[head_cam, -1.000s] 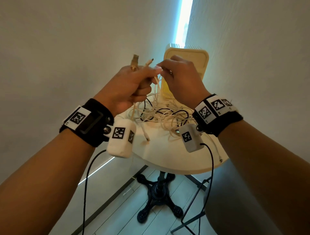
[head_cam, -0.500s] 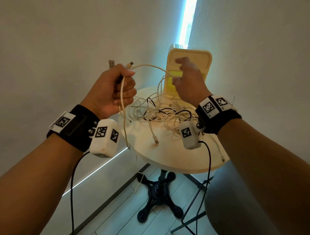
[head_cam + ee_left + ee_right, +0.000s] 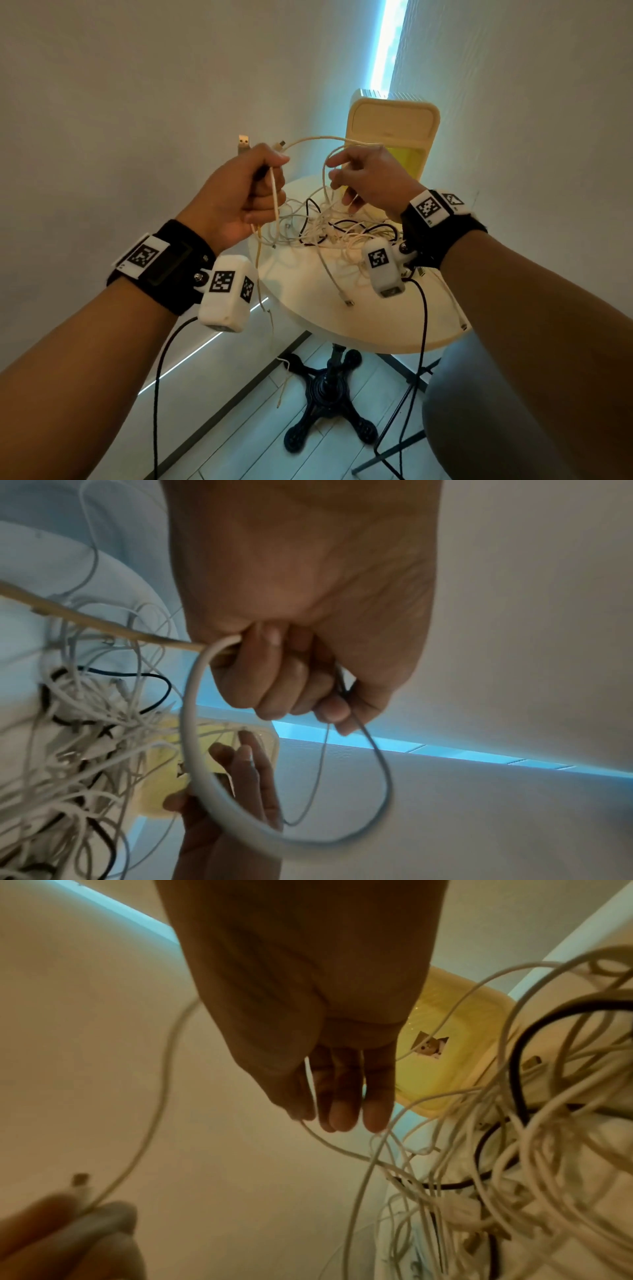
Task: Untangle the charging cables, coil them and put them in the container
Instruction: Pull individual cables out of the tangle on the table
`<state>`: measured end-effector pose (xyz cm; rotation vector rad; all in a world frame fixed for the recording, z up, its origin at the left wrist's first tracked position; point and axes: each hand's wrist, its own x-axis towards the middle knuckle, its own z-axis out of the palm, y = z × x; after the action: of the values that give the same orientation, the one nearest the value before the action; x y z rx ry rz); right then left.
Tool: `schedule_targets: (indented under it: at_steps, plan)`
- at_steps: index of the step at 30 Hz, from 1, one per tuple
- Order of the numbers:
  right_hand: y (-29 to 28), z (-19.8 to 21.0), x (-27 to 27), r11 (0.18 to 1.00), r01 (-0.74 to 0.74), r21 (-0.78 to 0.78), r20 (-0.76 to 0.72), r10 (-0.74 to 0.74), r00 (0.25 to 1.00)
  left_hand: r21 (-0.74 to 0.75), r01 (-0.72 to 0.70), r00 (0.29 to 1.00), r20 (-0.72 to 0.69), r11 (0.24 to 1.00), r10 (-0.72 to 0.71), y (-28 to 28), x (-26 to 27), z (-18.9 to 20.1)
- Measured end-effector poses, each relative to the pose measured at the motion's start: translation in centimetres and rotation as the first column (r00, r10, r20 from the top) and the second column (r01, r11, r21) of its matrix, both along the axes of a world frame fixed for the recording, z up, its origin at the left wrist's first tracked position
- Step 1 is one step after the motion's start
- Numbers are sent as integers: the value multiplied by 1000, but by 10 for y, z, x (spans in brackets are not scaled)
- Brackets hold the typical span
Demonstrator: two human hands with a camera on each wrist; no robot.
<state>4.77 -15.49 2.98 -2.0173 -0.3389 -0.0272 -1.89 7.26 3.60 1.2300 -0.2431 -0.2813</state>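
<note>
My left hand (image 3: 253,195) is a fist around a white cable (image 3: 325,137), with the cable's USB plug (image 3: 244,142) sticking up above it. A loop of the cable hangs from that fist (image 3: 284,674). The cable arcs right to my right hand (image 3: 363,174). There it runs between the thumb and the nearly straight fingers (image 3: 335,1096), then down into the tangle of white and black cables (image 3: 339,233) on the round table (image 3: 308,308). The yellow container (image 3: 394,126) stands open at the table's back, behind my right hand.
The small white table sits in a corner between two walls on a black pedestal base (image 3: 329,387). A thin cable end (image 3: 284,377) dangles off the table's left edge toward the floor. A grey seat with a black frame (image 3: 394,445) is at the lower right.
My hands parted and drew a length of white cable out of the tangle. My right hand has now come back down and left toward my left fist, leaving a loop between them.
</note>
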Motion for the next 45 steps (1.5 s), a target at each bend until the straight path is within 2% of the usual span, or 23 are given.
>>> schedule_targets:
  at_steps: [2, 4, 6, 7, 9, 11, 13, 16, 20, 21, 24, 25, 27, 30, 34, 37, 39, 40, 41, 42, 43, 45]
  plan:
    - [-1, -7, 2, 989, -23, -146, -96, 9, 995, 26, -28, 999, -27, 999, 28, -8, 1, -2]
    - [0, -20, -1, 938, -74, -337, -166, 18, 986, 17, -36, 998, -50, 999, 37, -14, 5, -5]
    - [4, -31, -2, 900, -88, -427, -148, 26, 989, -11, -30, 997, -73, 999, 29, -19, 9, -7]
    - [5, -32, -2, 899, -58, -435, -92, 20, 996, -9, -37, 996, -83, 999, 36, -22, 11, -8]
    - [5, -23, -1, 914, 77, -398, 93, -44, 995, 56, -90, 991, -98, 994, 95, -27, 14, -10]
    - [3, -4, 0, 933, 234, -273, 285, -154, 946, 151, -170, 978, -94, 974, 186, -30, 17, -13]
    - [-1, 12, -2, 948, 279, -153, 363, -208, 908, 227, -217, 968, -73, 949, 238, -32, 20, -18]
    - [-5, 20, -9, 965, 174, -196, 297, -110, 948, 302, -249, 957, -67, 920, 281, -37, 19, -24]
    - [-14, 34, -14, 981, 186, 57, 275, -194, 942, 318, -243, 962, -41, 916, 269, -43, 19, -24]
    - [-15, 36, -15, 986, 158, 56, 253, -167, 953, 325, -244, 962, -35, 914, 270, -43, 19, -24]
    - [-14, 37, -27, 990, 82, -119, 241, -51, 969, 327, -256, 960, -28, 910, 280, -42, 20, -23]
    - [-14, 38, -30, 991, 89, -100, 271, -59, 961, 310, -255, 960, -29, 916, 277, -41, 21, -22]
    - [-13, 46, -32, 990, 143, 18, 376, -139, 916, 254, -253, 963, -30, 934, 269, -33, 21, -20]
    - [-12, 66, -26, 966, 250, 71, 575, -244, 781, 212, -263, 962, -18, 941, 273, -21, 20, -15]
    - [-11, 62, -22, 968, 243, -61, 550, -171, 818, 242, -259, 964, 5, 935, 265, -13, 17, -11]
    - [-6, 64, -26, 942, 321, 99, 652, -305, 694, 266, -243, 968, 11, 933, 249, -7, 15, -16]
    - [-2, 71, -27, 936, 324, 134, 697, -322, 641, 272, -240, 969, 5, 932, 248, -5, 15, -21]
    - [-1, 73, -27, 952, 298, 68, 689, -261, 676, 276, -243, 968, 4, 930, 252, -4, 15, -23]
    - [0, 72, -28, 966, 253, -49, 632, -166, 757, 278, -245, 967, 3, 929, 254, -5, 15, -24]
    - [1, 69, -31, 969, 175, -176, 525, -58, 849, 283, -245, 967, 6, 927, 254, -6, 16, -26]
    - [2, 63, -35, 959, 93, -268, 416, 28, 909, 294, -241, 969, 20, 925, 246, -7, 15, -26]
    - [4, 51, -41, 953, 20, -301, 347, 90, 933, 325, -218, 976, 66, 920, 209, -12, 14, -27]
